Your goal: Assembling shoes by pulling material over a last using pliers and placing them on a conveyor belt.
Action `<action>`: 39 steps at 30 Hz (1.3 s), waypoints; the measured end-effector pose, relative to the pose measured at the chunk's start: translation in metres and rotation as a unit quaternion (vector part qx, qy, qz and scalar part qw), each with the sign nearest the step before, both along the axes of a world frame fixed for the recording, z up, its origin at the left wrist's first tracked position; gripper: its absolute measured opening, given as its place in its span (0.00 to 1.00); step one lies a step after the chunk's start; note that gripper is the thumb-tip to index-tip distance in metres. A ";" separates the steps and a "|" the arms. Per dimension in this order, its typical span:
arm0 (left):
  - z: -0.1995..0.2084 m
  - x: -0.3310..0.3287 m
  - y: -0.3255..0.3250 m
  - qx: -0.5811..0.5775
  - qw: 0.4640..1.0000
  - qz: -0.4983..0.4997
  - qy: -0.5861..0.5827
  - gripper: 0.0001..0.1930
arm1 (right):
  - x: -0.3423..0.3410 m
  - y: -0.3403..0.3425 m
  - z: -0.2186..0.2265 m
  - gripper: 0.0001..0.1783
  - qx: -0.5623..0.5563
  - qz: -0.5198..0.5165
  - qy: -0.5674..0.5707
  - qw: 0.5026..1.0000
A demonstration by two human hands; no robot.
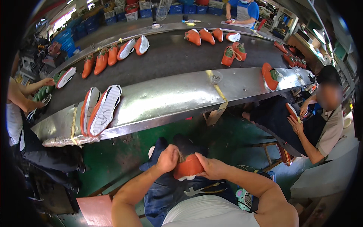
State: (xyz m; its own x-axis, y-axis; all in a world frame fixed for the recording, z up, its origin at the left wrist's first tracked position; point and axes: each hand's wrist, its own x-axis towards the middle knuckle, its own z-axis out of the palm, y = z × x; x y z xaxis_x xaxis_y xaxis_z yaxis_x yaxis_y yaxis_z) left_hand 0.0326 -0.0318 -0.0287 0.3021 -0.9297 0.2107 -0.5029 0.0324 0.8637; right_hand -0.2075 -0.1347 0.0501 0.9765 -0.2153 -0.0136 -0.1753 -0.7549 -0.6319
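Over my lap I hold an orange shoe point(188, 167) with a white edge toward me. My right hand point(212, 167) is closed round one side of it, thumb on the upper. On the other side my left hand point(168, 159) is closed in a pinch on a tan shoelace point(180, 155) by the shoe's opening. The inside of the shoe is hidden. Pincers point(204, 188) with metal jaws lie across my dark apron, just below the shoe.
Two orange shoes with white soles point(104, 109) rest on the metal ledge point(162, 94) ahead left. Beyond it, a dark conveyor belt point(159, 56) carries several orange shoes. Co-workers sit at right point(325, 113) and stand at left point(19, 106). A small fan point(244, 198) stands beside me.
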 end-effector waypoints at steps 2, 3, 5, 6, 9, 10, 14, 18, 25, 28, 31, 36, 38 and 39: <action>-0.047 -0.008 -0.006 0.041 0.977 0.051 0.202 0.05 | 0.007 -0.002 -0.003 0.48 0.002 -0.009 0.001 1.000; -0.046 -0.013 -0.012 0.090 0.908 0.094 0.398 0.05 | 0.007 -0.003 -0.002 0.48 0.011 -0.023 0.007 1.000; -0.044 -0.004 -0.007 0.155 0.852 0.089 0.492 0.11 | 0.001 -0.009 0.003 0.49 0.039 -0.045 0.032 0.998; -0.026 -0.011 0.005 0.103 0.797 0.079 0.589 0.20 | -0.005 -0.009 0.000 0.49 0.059 -0.051 0.028 0.997; -0.015 -0.043 0.039 0.016 0.911 -0.123 0.394 0.48 | -0.005 -0.008 0.005 0.48 0.120 -0.060 0.033 0.990; -0.009 -0.054 0.051 0.051 0.983 -0.108 0.143 0.58 | -0.003 -0.009 0.003 0.47 0.134 -0.058 0.015 0.989; 0.005 -0.056 0.037 0.077 0.990 0.015 0.119 0.55 | 0.019 -0.013 -0.020 0.43 0.068 -0.088 -0.136 0.984; -0.011 -0.038 0.024 -0.049 0.993 0.070 0.081 0.36 | 0.046 -0.009 -0.014 0.44 0.210 -0.200 -0.146 0.946; -0.025 -0.043 0.037 0.238 0.943 0.166 0.163 0.32 | 0.021 0.027 -0.092 0.24 0.457 -0.221 0.036 0.861; -0.041 -0.046 0.055 0.265 0.914 0.097 0.291 0.25 | 0.000 0.024 -0.102 0.26 0.362 -0.133 0.080 0.919; -0.040 -0.039 0.059 0.274 0.866 0.038 0.416 0.17 | -0.018 0.028 -0.079 0.28 0.251 -0.104 0.098 0.957; -0.017 -0.032 0.051 0.336 0.820 -0.071 0.457 0.23 | -0.081 0.039 -0.046 0.32 -0.062 0.076 0.180 0.979; -0.008 -0.027 0.050 0.382 0.792 -0.122 0.461 0.30 | -0.091 0.042 -0.051 0.33 -0.099 0.096 0.172 0.975; 0.000 -0.024 0.051 0.384 0.789 -0.120 0.464 0.30 | -0.093 0.041 -0.050 0.33 -0.095 0.097 0.174 0.975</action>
